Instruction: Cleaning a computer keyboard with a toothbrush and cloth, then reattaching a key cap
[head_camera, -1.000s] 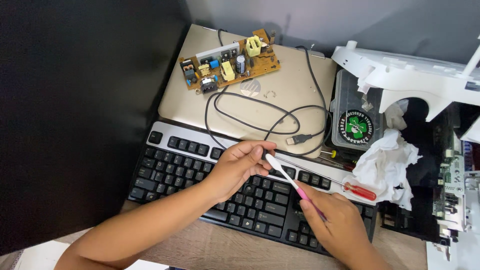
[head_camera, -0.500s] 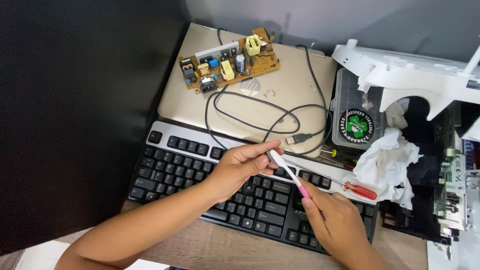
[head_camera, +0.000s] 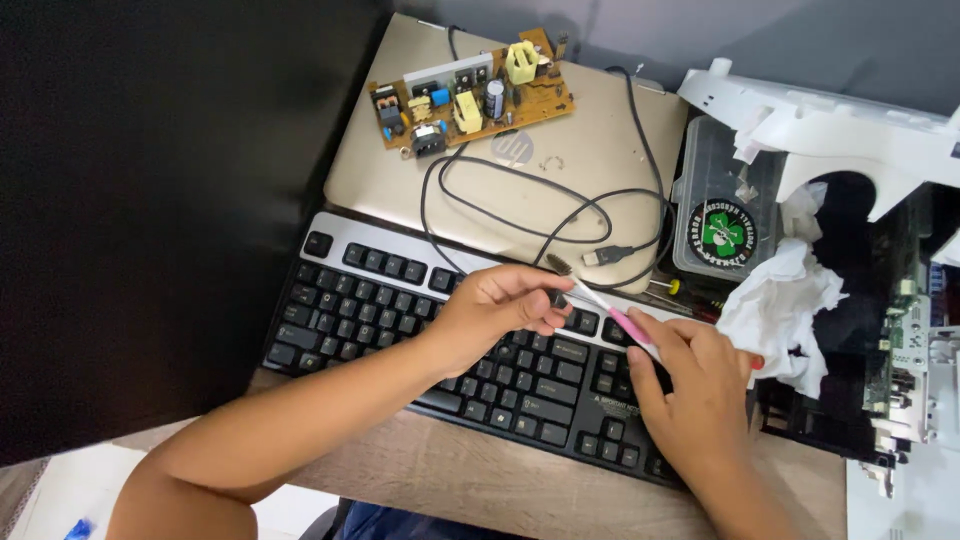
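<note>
A white and pink toothbrush is held between both hands over the right half of a black keyboard. Its long axis runs diagonally: the dark bristle head points far and left, the pink handle end points near and right. The left hand pinches the neck just behind the bristles, fingers curled over the keys. The right hand grips the pink handle with closed fingers and rests on the keyboard's right end. Beyond the keyboard lies a closed gold laptop with a brown circuit board on its lid and a looped black cable whose plug lies just beyond the brush head. To the right sit a crumpled white tissue and a clear plastic box.
</note>
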